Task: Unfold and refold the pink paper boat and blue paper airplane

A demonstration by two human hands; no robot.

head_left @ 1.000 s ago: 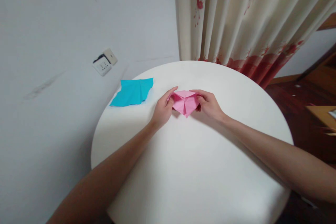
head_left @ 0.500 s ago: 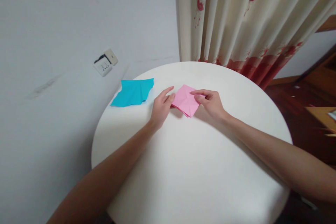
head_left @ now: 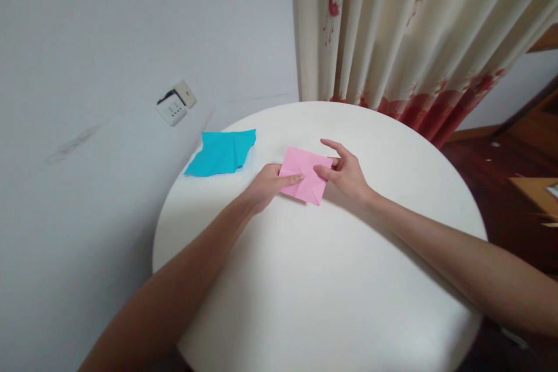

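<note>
A folded square of pink paper [head_left: 307, 163] with crease lines is held just above the round white table. My left hand [head_left: 267, 184] grips its left side, thumb lying flat across the top and the other fingers hidden beneath. At the right edge, my right hand [head_left: 347, 173] pinches the paper between its thumb on top and fingers underneath, while its index finger is raised off it. To the left, a creased sheet of blue paper [head_left: 222, 154] lies on the table, touched by neither hand.
The round white table [head_left: 322, 279] stands against a pale wall [head_left: 131, 23] with a socket [head_left: 173, 108] on it. A cream and red curtain [head_left: 392, 40] hangs behind the table. At the far right is a wooden surface [head_left: 534, 197].
The pink paper has turned from a diamond position to a squarer one and come slightly nearer. My left thumb has moved onto its top, and my right index finger has lifted off.
</note>
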